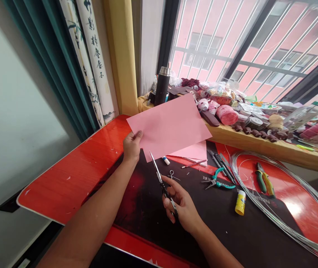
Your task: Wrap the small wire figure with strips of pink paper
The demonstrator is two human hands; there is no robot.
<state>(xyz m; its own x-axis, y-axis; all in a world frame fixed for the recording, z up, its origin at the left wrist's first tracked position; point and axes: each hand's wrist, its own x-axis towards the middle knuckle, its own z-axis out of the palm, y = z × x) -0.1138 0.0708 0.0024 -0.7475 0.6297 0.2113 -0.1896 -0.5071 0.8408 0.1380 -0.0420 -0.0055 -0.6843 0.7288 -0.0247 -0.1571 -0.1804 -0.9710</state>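
My left hand [131, 146] pinches the lower left corner of a pink paper sheet [170, 124] and holds it up above the red table [75, 175]. My right hand [181, 205] grips a pair of scissors [160, 178] by the handles. Their blades are close together and point up at the sheet's bottom edge, the tip just touching it. A second pink sheet [195, 152] lies flat on the table under the raised one.
On the dark mat [147, 201] lie teal pliers [220, 182], a yellow glue stick [240, 203], green-yellow pliers [265, 182], a wire coil [281, 208] and pens. The wooden sill [259, 141] holds a black flask [162, 85], tape rolls and craft clutter. Curtains hang at left.
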